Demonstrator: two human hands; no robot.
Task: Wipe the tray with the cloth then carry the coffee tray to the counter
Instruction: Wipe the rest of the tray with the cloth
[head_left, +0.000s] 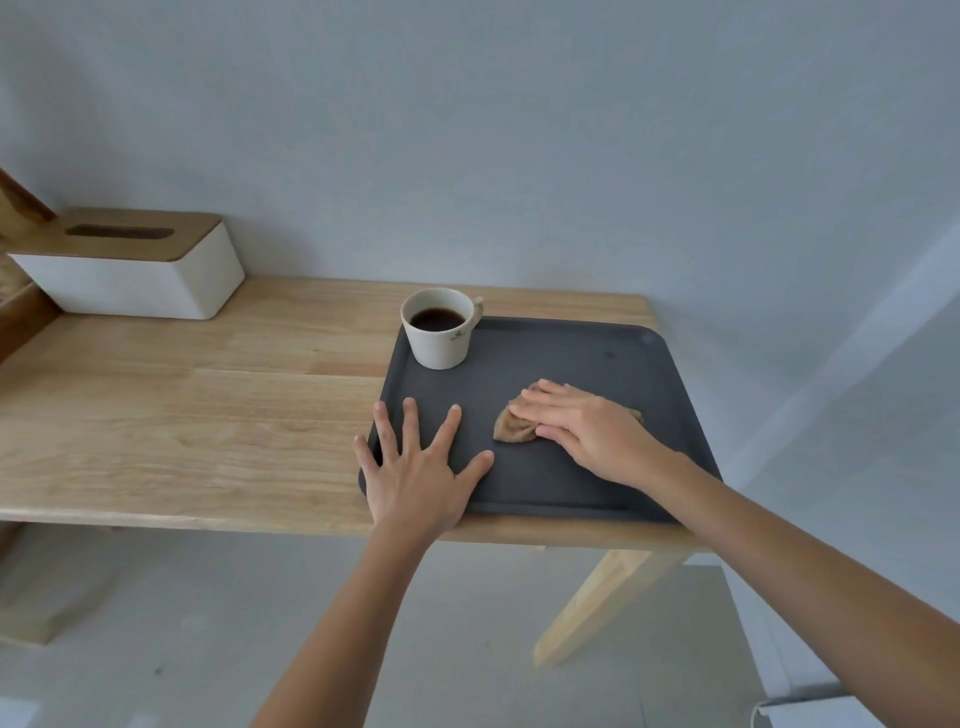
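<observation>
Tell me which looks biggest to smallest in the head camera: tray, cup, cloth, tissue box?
1. Tray
2. Tissue box
3. Cup
4. Cloth, though the right hand hides part of it, so its place against the cup is unsure.

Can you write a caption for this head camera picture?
Right hand presses the cloth on the tray; left hand steadies it beside the coffee cup.

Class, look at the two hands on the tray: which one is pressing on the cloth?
The right hand: it lies flat on the brown cloth. The left hand rests spread on the bare tray.
</observation>
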